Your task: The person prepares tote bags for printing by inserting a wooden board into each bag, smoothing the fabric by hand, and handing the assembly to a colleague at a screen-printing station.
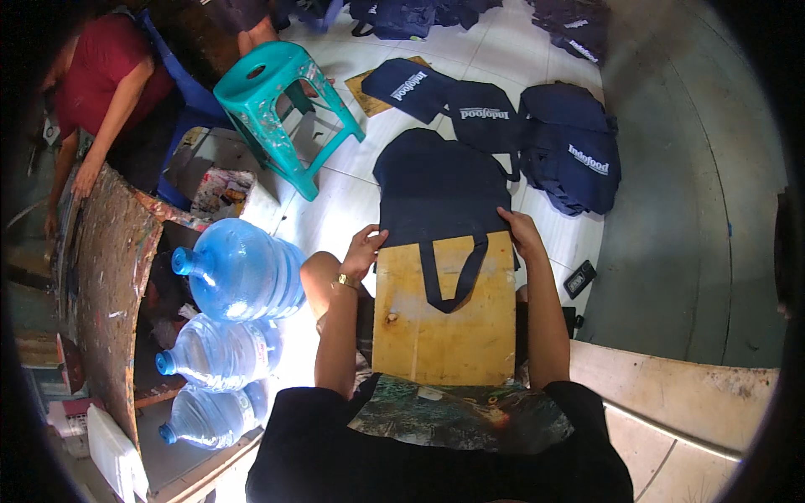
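Observation:
A dark navy tote bag (444, 184) lies flat in front of me, its near part over the far end of a worn yellow board (444, 344) across my lap. One of its handles loops down onto the board. At the bag's left edge, my left hand (364, 251) has its fingers closed on the cloth beside the board. My right hand (523, 232) grips the bag's right edge, thumb on top and the other fingers partly hidden beneath. A watch (345, 280) is on my left wrist.
Stacked navy bags (570, 155) and flat printed bags (482, 113) lie beyond on the tiled floor. Several large blue water bottles (243, 268) stand left, near a green stool (281, 101). A person in red (113, 75) works at a paint-stained table (109, 285). A phone (579, 278) lies right.

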